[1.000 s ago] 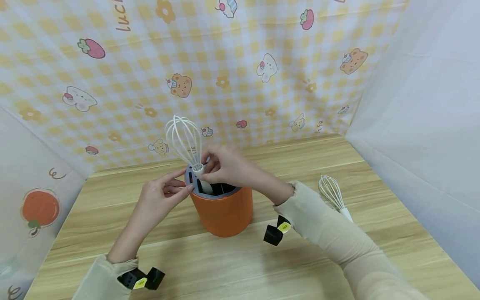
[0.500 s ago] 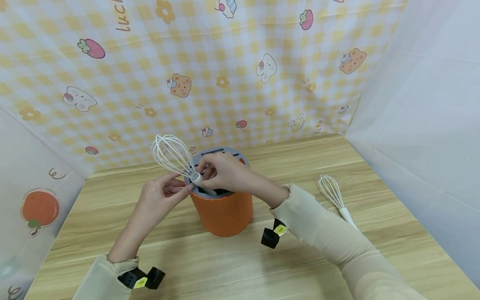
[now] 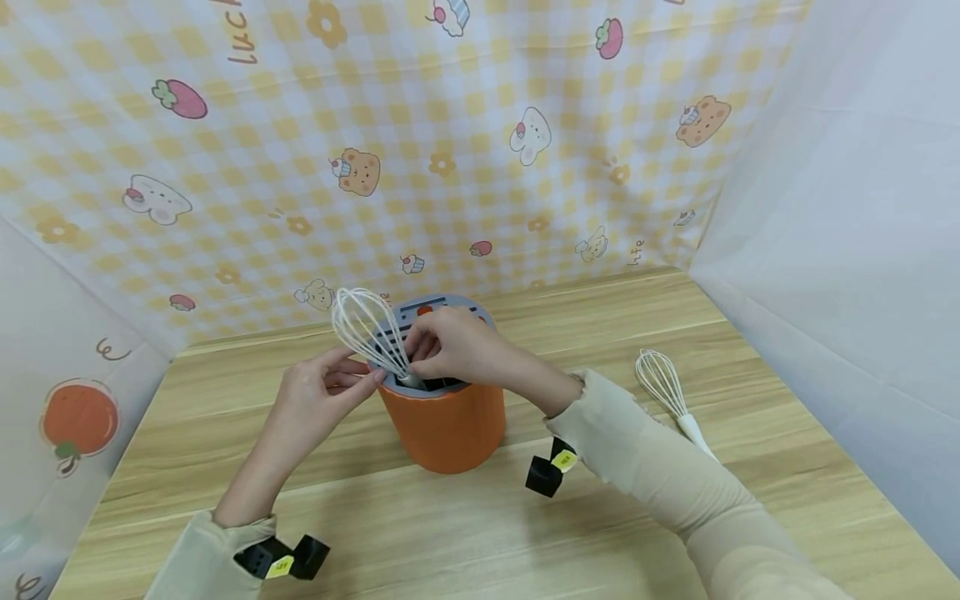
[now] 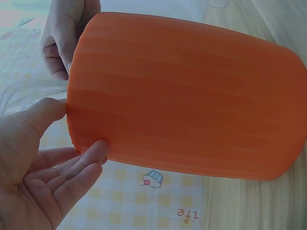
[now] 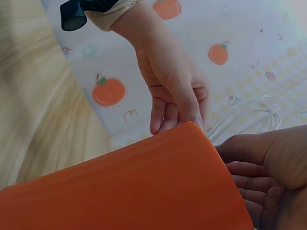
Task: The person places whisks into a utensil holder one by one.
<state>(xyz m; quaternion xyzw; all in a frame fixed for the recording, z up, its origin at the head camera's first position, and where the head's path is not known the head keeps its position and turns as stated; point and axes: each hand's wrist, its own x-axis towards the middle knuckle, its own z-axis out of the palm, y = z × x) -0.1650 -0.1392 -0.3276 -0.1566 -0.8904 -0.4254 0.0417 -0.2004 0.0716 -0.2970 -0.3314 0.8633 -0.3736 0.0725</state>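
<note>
A white whisk (image 3: pixel 371 333) leans to the left, wires up, its handle mostly down inside the top opening of an orange utensil holder (image 3: pixel 450 429). My right hand (image 3: pixel 457 346) pinches it near the top of the handle; the fingertips are partly hidden. My left hand (image 3: pixel 318 392) grips the holder's left rim, thumb near the edge and fingers against the side, as the left wrist view also shows for this hand (image 4: pixel 53 167). Grey and slotted, the holder's top (image 3: pixel 468 307) is partly covered by the right hand.
Another white whisk (image 3: pixel 663 383) lies on the wooden table (image 3: pixel 480 533) to the right, beside my right forearm. A yellow checked cloth (image 3: pixel 450 125) hangs behind the table, with pale sheets at both sides.
The whisk has gone down into the holder's opening, tilting left and then straightening somewhat. My right hand moved slightly down with it. The left hand has stayed on the rim.
</note>
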